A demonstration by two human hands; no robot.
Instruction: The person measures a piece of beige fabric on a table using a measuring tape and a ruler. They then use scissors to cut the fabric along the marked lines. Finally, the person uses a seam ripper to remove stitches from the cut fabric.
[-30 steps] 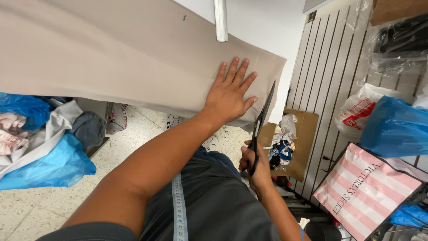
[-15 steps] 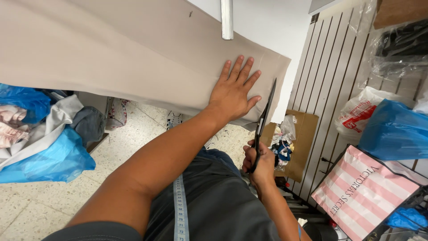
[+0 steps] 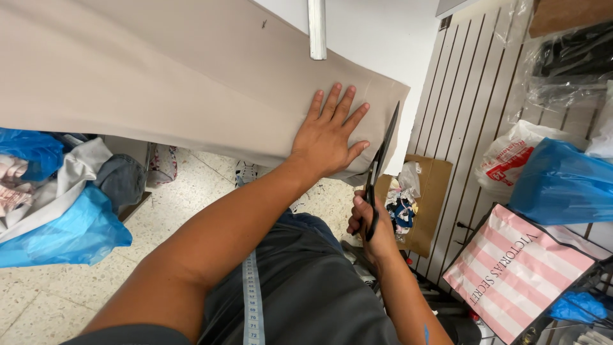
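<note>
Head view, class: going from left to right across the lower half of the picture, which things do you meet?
Blue plastic bag → tape measure → right hand holding black scissors → cardboard box → pink striped bag.

**Bright, even indoor light with wide-angle bending**

The scene is bright and evenly lit from above — a white tube lamp [image 3: 317, 29] shows at the top. Shadows are soft, and the beige fabric [image 3: 159, 76] has no glare. The plastic bags [image 3: 562, 70] shine a little. Focus is sharp — the edges curve noticeably.
</note>
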